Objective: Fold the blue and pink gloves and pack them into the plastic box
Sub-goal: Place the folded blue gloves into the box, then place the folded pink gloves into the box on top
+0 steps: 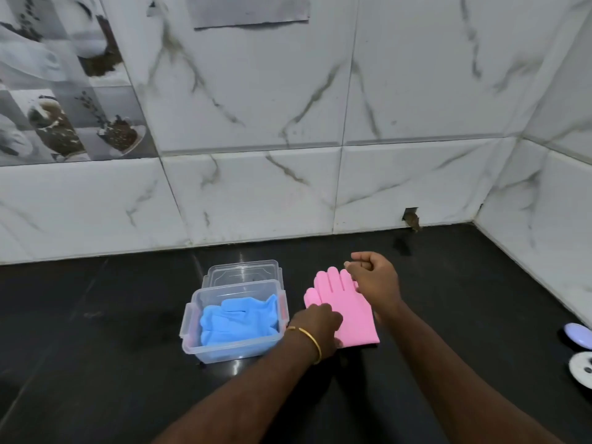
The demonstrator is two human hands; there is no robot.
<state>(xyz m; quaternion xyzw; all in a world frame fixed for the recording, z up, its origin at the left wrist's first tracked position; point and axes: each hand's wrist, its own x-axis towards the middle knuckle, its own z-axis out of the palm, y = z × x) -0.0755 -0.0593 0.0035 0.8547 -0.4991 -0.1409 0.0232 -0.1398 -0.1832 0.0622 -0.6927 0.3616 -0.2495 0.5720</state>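
A clear plastic box [192, 318] stands on the black counter, and the folded blue gloves [238, 318] lie inside it. Its clear lid [243, 272] leans behind it. To the right, the pink gloves [350, 302] lie flat on the counter, fingers pointing away from me. My left hand [320, 325], with a gold bangle on the wrist, presses down on the pink gloves' left side near the thumb. My right hand [373, 277] hovers at the pink fingertips with its fingers curled; whether it pinches a fingertip I cannot tell.
White marble-look tiled walls [256, 187] close off the counter at the back and on the right. A small lilac object [578, 334] and a white round object [581, 366] sit at the right edge. The black counter [96, 331] stretches left of the box.
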